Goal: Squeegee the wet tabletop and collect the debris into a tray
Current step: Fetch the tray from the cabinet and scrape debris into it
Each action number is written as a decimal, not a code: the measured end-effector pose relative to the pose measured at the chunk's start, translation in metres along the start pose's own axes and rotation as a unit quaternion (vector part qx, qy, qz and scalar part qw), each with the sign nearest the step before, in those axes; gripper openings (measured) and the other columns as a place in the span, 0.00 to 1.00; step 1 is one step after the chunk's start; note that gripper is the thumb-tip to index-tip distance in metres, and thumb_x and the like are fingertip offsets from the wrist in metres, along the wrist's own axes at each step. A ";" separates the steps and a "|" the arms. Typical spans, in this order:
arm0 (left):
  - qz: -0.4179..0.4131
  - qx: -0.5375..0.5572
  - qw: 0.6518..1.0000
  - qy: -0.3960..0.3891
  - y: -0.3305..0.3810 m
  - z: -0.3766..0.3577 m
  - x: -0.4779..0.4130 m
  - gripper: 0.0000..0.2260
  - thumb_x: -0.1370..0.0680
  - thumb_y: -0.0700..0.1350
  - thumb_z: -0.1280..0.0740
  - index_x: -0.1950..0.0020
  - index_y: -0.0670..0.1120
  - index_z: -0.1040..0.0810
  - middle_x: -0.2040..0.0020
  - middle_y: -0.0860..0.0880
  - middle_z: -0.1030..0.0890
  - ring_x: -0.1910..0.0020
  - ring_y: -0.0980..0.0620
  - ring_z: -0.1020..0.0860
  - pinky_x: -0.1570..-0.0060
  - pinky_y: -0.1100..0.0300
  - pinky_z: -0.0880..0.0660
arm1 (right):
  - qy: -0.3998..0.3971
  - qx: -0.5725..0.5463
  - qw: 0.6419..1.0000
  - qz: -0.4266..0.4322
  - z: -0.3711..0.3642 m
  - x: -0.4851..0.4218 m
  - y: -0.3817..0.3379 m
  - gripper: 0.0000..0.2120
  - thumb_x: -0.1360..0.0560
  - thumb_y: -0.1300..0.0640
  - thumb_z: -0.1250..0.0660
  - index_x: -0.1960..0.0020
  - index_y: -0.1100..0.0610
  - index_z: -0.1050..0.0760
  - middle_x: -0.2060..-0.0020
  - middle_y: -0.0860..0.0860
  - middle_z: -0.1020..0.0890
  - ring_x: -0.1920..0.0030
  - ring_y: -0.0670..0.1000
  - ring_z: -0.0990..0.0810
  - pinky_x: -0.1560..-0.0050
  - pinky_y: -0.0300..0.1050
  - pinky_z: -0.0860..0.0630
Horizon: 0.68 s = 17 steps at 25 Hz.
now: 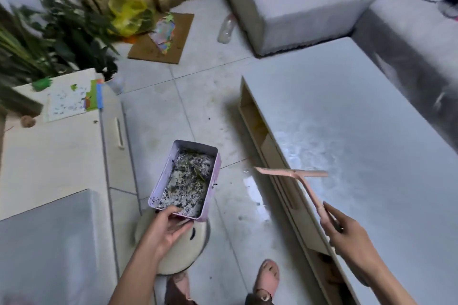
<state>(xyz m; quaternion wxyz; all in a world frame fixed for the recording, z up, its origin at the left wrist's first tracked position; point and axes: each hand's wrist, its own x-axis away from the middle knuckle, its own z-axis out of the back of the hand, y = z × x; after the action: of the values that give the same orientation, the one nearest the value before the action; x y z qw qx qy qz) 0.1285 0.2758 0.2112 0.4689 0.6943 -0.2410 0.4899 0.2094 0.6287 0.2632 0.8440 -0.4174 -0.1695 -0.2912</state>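
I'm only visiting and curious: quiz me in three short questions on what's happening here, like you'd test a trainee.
1. True or false: the tray is empty.
2. Which hand holds the squeegee? A) left hand B) right hand
3. Short answer: what colour is the squeegee?

Key
1. False: debris covers its bottom.
2. B; the left hand grips the tray.
3. Pink.
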 end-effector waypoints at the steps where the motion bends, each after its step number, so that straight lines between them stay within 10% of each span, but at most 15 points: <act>1: 0.004 -0.015 1.000 -0.004 -0.007 -0.020 -0.001 0.03 0.23 0.34 0.39 0.56 0.39 0.27 0.60 0.38 0.19 0.58 0.42 0.22 0.62 0.53 0.18 | -0.004 0.003 1.000 -0.006 0.015 -0.007 0.014 0.20 0.23 0.49 0.36 0.31 0.46 0.29 0.56 0.38 0.21 0.62 0.42 0.27 0.55 0.40 0.29; 7: 0.015 -0.109 0.994 -0.027 -0.041 -0.154 -0.025 0.03 0.22 0.37 0.40 0.54 0.41 0.28 0.57 0.36 0.21 0.58 0.39 0.22 0.76 0.54 0.21 | 0.002 0.052 0.999 -0.015 0.084 -0.061 0.100 0.17 0.21 0.54 0.39 0.32 0.49 0.28 0.45 0.49 0.18 0.44 0.52 0.20 0.47 0.46 0.27; 13: 0.021 -0.122 0.989 -0.075 -0.067 -0.267 -0.086 0.03 0.21 0.36 0.41 0.54 0.39 0.29 0.59 0.36 0.19 0.60 0.39 0.19 0.72 0.51 0.19 | -0.019 0.151 0.988 -0.013 0.108 -0.121 0.199 0.07 0.19 0.45 0.48 0.46 0.38 0.32 0.66 0.45 0.26 0.63 0.51 0.27 0.57 0.48 0.25; 17: 0.007 -0.131 0.988 -0.078 -0.075 -0.325 -0.134 0.02 0.21 0.36 0.40 0.52 0.39 0.28 0.55 0.37 0.21 0.56 0.40 0.20 0.69 0.50 0.19 | -0.050 0.248 0.966 -0.060 0.143 -0.143 0.272 0.17 0.19 0.44 0.50 0.31 0.35 0.38 0.55 0.43 0.26 0.50 0.48 0.22 0.53 0.44 0.26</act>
<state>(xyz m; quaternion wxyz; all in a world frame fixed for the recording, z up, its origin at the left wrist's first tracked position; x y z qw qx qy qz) -0.0136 0.5805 0.0844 0.5320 0.6612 -0.3445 0.4014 0.2645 0.9251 0.1078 0.8924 -0.1981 -0.3028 -0.2695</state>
